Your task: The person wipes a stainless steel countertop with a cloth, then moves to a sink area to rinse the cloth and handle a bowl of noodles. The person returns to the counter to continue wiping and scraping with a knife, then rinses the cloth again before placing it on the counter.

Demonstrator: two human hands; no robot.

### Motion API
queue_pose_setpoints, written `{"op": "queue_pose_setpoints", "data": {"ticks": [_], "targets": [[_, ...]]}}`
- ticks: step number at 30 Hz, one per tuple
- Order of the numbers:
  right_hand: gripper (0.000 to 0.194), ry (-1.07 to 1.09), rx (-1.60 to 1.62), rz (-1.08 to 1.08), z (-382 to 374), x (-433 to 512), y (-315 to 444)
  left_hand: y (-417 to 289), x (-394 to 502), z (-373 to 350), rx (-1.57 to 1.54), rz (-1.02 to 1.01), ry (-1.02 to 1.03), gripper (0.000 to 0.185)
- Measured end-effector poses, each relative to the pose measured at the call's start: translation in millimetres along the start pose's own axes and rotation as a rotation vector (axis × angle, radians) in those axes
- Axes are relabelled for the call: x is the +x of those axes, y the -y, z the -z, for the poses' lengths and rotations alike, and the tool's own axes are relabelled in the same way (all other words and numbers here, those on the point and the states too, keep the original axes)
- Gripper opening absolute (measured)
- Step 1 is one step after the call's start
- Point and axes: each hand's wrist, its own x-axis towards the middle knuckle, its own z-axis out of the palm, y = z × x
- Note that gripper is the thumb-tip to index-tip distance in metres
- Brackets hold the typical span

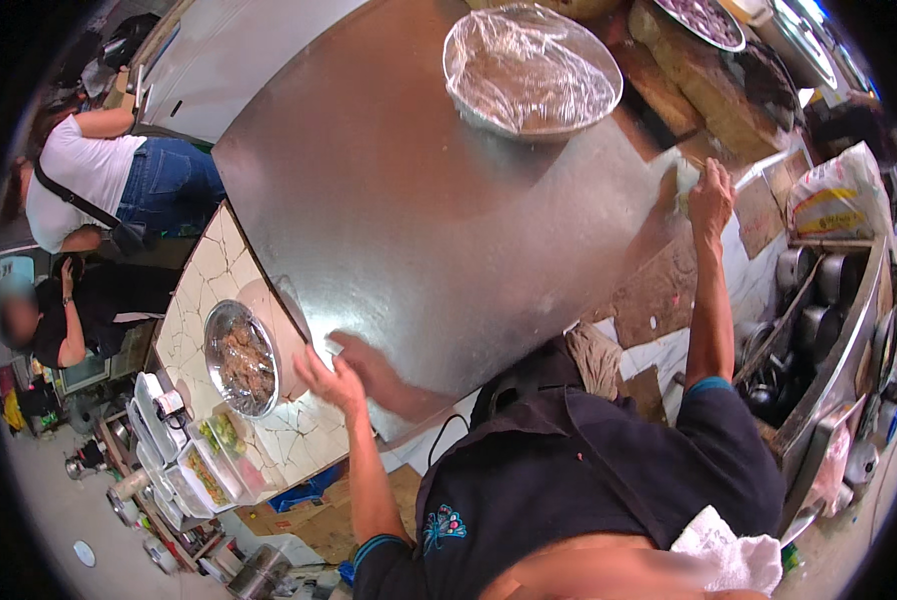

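Note:
A stainless-steel worktop (pixel 433 225) spreads out before me. My left hand (pixel 334 380) hovers by its left edge with fingers spread and nothing in them, just right of a metal bowl (pixel 242 360) of brown food under plastic film. My right hand (pixel 711 199) is at the worktop's right side, its fingers bent near a pale, blurred item (pixel 686 176); whether they grip it I cannot tell. A large bowl covered with clear plastic film (pixel 535 71) stands towards the far side of the worktop.
Plastic tubs with chopped vegetables (pixel 207 474) stand on the cracked-tile counter (pixel 306 442). Thick wooden boards (pixel 711 97) and a plate of chopped purple onion (pixel 703 21) are at upper right. Pots (pixel 816 326) fill a shelf at right. Two people (pixel 88 176) are at the left.

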Motion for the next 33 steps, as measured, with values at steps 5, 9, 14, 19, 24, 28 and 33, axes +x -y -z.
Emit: {"op": "queue_pose_setpoints", "data": {"ticks": [5,9,14,19,24,28,33], "targets": [[0.029,0.486,-0.096,0.117,-3,30,49,-182,51,-41,-0.574,-0.203,0.157,0.045],[0.036,0.362,0.809,-0.001,-30,85,86,-284,100,-65,-1.193,0.349,0.587,0.059],[0.043,0.752,1.794,-0.521,-59,140,133,-342,133,-117,-1.587,0.567,0.639,0.066],[0.042,0.993,1.845,-0.705,-28,121,162,-363,132,-135,-1.759,0.403,0.564,0.054],[0.043,1.099,1.897,-0.740,13,121,189,-344,129,-95,-1.715,0.322,0.477,0.050],[0.037,0.922,1.683,-0.594,29,112,225,-290,130,-45,-1.791,0.499,0.489,0.051],[0.047,1.148,1.778,-0.370,32,45,309,-200,123,20,-1.718,0.536,0.169,0.063]]}}
